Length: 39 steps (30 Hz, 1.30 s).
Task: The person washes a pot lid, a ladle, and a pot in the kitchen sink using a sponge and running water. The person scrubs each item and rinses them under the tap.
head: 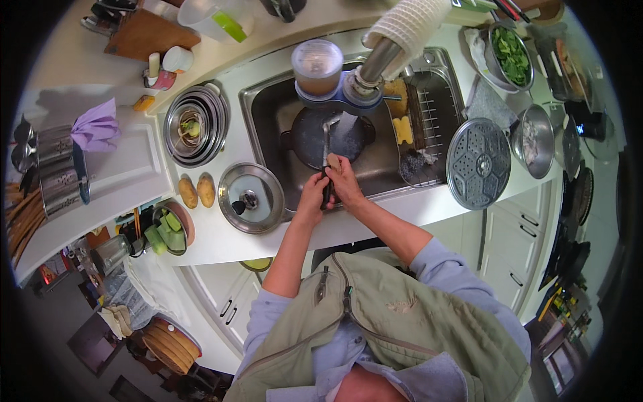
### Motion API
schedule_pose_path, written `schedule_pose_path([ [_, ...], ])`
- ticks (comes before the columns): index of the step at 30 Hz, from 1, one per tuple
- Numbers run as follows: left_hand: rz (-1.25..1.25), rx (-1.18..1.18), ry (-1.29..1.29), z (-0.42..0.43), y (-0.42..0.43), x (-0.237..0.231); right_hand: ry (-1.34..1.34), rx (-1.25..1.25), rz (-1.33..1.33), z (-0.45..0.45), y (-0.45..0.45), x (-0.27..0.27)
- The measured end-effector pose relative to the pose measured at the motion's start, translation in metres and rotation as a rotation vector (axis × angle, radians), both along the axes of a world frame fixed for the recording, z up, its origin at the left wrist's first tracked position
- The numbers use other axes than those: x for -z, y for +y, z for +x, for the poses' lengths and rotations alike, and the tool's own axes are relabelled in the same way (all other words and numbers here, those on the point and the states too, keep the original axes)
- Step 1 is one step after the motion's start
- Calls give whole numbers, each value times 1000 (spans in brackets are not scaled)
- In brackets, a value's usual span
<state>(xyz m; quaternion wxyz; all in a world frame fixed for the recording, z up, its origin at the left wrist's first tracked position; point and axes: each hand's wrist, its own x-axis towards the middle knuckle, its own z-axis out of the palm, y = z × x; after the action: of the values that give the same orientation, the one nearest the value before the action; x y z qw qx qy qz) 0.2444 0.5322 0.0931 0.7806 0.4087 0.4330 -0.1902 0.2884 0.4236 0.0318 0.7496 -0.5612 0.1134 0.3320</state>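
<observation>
My left hand (312,197) is closed around the black handle of a knife-like metal utensil (327,138) over the sink's front edge. Against the same handle, my right hand (344,183) holds a small brownish piece (333,161), too small to identify. Beyond my hands a dark round pot (304,135) with side handles sits in the steel sink (261,110). The utensil's upper end overlaps the pot in view; whether they touch I cannot tell. Left of my hands, a glass-and-steel pot lid (271,186) lies on the counter beside two potatoes (197,191).
A faucet (377,65) and a lidded plastic tub (317,68) stand over the sink's back. Nested steel bowls (173,123) are at left. At right are a wire rack (432,120), a perforated steamer plate (478,164) and a bowl of leafy greens (510,58).
</observation>
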Motion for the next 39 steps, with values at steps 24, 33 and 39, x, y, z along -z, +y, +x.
schedule_pose_path([
  [24, 630, 376, -208, -37, 9, -51, -870, -416, -341, 118, 23, 42],
  [33, 929, 602, -214, -54, 9, -61, -923, -369, -250, 130, 10, 53],
  [39, 1065, 675, -282, -66, 7, -62, -934, -466, -411, 133, 11, 35],
])
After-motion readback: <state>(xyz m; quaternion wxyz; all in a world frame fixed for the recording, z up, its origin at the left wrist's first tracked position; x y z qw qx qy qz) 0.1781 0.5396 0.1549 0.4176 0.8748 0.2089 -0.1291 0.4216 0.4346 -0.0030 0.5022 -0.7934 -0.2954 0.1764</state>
